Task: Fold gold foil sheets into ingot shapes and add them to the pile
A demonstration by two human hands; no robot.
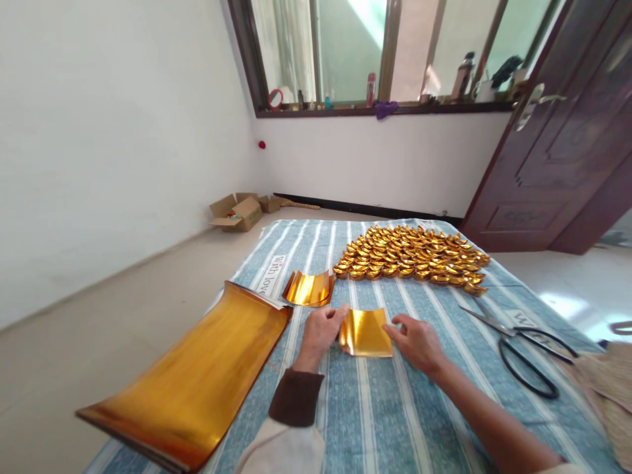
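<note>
A small square sheet of gold foil paper [366, 334] is stretched between my hands, just over the striped tablecloth. My left hand [320, 332] pinches its left edge, and the fingers of my right hand [413, 339] are closed on its right edge. Beyond my left hand rests a short stack of curled gold foil squares [309, 289]. To the left lies a pile of large gold foil sheets [197, 375], bowed up at both ends. Many folded gold paper ingots [409, 253] sit in rows at the far right of the table.
Black-handled scissors [516, 336] lie partly spread on the right side of the striped cloth [390, 421]. A tan fabric item [607, 388] is at the right edge. Cardboard boxes [239, 214] stand on the floor beyond the table, and a brown door [548, 145] is at right.
</note>
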